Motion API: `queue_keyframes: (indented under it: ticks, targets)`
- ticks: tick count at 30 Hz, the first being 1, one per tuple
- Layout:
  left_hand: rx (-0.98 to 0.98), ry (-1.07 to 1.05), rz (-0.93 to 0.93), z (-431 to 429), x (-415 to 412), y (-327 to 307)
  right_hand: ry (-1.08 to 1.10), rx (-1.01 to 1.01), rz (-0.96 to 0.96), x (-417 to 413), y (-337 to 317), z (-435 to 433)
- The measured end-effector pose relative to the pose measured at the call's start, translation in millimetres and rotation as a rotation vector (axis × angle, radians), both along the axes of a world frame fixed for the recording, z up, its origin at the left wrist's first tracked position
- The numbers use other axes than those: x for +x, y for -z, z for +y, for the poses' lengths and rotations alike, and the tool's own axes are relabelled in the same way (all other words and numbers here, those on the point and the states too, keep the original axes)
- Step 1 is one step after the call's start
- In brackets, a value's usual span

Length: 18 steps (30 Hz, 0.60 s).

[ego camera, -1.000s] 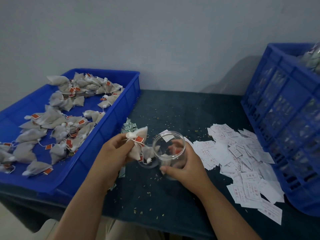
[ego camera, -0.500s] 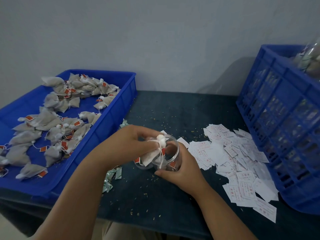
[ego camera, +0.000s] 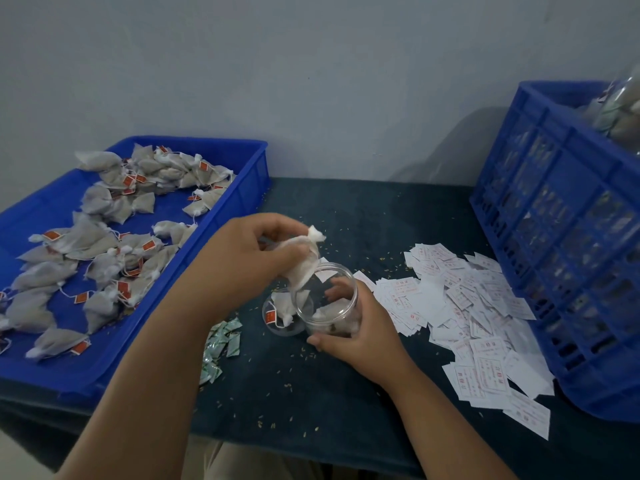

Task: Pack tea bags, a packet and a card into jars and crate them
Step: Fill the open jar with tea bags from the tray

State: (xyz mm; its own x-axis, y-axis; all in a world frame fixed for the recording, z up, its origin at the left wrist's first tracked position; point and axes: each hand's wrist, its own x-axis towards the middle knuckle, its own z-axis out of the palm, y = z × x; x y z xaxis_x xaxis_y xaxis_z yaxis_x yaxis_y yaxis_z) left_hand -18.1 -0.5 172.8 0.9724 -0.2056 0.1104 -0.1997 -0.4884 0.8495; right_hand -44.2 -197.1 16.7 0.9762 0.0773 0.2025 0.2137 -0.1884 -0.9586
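Worktop [ego camera: 363, 209] open between tray [ego camera: 249, 181] and crate [ego camera: 554, 271] | crate at your right edge, contents blurred | tray at your left holds tea bags [ego camera: 97, 244] | your right hand [ego camera: 360, 341] grips the jar [ego camera: 325, 299], bags inside | your left hand [ego camera: 239, 261] pinches one tea bag [ego camera: 304, 268] at its mouth

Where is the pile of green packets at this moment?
In the head view, the green packets lie left of centre on the dark tablecloth, between the blue tray and the clear jar the right hand holds.

Dim, bluish light; slight wide-angle distortion.
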Motion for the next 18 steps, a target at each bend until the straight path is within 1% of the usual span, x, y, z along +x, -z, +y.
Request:
queue_keyframes:
  ticks: [1,2,5,8,9,10,11,12,13,14,15,16,18]
  targets:
    - [0.02,0.029,0.003,-0.2,0.0,-1.4,-0.001,0.006,-0.002,-0.1,-0.6,0.2]
    - [0.08,0.079,0.025,-1.2,-0.9,-3.4,-0.002,0.012,-0.003,-0.2,-1.3,0.2]
    - [0.329,0.244,0.141,-6.5,-8.2,-4.2,-0.016,0.037,0.005,0.1,-3.3,-0.8]
    - [0.697,0.314,0.096,-11.8,-13.3,6.9,-0.008,0.027,0.008,-0.2,-4.2,-0.3]
    - [0.769,0.329,0.054,-13.5,-14.4,12.3,-0.002,0.027,0.013,-0.3,-4.5,0.0]
    - [0.743,0.323,0.018,-14.7,-14.2,14.9,0.005,0.03,0.017,-0.5,-4.6,0.1]
    - [0.602,0.276,0.0,-14.4,-12.7,16.4,0.01,0.032,0.013,-0.9,-4.6,0.0]
    - [0.395,0.179,-0.022,-12.0,-9.4,19.5,0.016,0.034,0.009,-1.3,-4.5,-0.1]
    - [0.234,0.05,-0.068,-7.5,-2.7,25.7,0.023,0.033,0.009,-1.5,-4.5,-0.4]
    - [0.173,-0.075,-0.107,-1.4,5.0,33.7,0.027,0.032,0.013,-1.9,-4.5,-0.5]
    - [0.236,-0.16,-0.097,5.7,12.3,42.9,0.027,0.028,0.015,-1.8,-3.9,-0.6]
    - [0.386,-0.196,-0.029,12.3,18.0,54.3,0.025,0.027,0.017,-1.6,-2.8,-0.8]
    - [0.738,-0.154,0.159,19.5,23.8,83.1,0.019,0.023,0.025,-1.4,-0.9,-1.3]
